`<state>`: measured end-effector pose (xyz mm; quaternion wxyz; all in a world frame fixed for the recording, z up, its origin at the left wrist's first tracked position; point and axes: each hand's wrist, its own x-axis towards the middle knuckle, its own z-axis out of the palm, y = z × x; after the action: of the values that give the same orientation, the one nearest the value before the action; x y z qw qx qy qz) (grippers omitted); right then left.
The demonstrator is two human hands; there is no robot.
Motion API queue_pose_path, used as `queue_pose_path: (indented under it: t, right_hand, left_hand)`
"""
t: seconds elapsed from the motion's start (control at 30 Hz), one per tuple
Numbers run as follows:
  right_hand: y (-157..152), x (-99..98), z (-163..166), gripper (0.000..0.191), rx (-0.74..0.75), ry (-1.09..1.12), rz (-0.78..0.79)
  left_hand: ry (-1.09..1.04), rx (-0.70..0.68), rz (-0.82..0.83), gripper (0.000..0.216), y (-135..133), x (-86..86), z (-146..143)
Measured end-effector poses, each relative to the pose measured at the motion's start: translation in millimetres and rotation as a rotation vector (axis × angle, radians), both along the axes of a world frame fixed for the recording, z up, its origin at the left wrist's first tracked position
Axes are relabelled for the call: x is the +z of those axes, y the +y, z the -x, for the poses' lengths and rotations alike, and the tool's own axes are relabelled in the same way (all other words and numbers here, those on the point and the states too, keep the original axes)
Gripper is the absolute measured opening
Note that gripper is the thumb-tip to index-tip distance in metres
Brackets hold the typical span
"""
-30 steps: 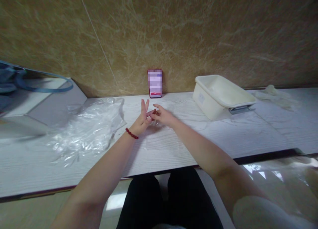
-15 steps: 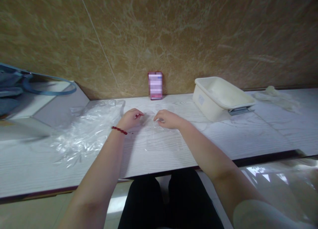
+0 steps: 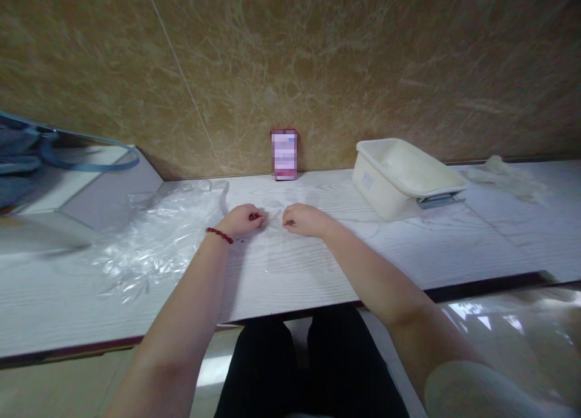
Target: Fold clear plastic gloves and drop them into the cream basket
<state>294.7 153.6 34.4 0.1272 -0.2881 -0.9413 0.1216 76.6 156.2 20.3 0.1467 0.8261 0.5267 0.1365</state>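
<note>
A thin clear plastic bag lies flat on the white wood-grain table in front of me, its outline faint against the surface. My left hand, with a red beaded bracelet at the wrist, pinches the bag's upper part with thumb and fingertips. Close beside it, my right hand is also closed in a pinch on the plastic. A small gap separates the two sets of fingertips, with crinkled film between them. To the left of my left hand spreads a heap of shiny clear plastic bags.
A phone leans upright against the brown marbled wall. At the right stands a cream plastic bin, with a crumpled whitish glove-like item beyond it. A white box with a blue-strapped bag sits far left.
My left hand has lowered slightly and moved a little to the right, its fingers closing more. My right hand has shifted only slightly and its fingers are pinched tighter.
</note>
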Motion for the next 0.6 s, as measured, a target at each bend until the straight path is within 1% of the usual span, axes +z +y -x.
queue_pose_path:
  t: [0.17,0.33,0.47,0.6]
  right_hand:
    - [0.0,1.0,-1.5,0.021,-0.004,0.06,-0.03]
    - [4.7,-2.3,-7.0,0.021,-0.063,0.009,-0.016]
    - [8.2,-3.2,-8.0,0.022,-0.109,-0.003,-0.032]
    - [8.4,-3.2,-7.0,0.023,-0.126,-0.003,-0.03]
  left_hand:
    - [-0.061,0.024,0.004,0.026,2.3,-3.6,3.5]
    - [-0.153,-0.045,-0.06,0.028,5.1,-4.8,3.6]
    - [-0.145,-0.051,-0.155,0.028,3.6,-4.3,1.6]
    - [-0.137,-0.059,-0.156,0.024,0.7,-5.1,0.4]
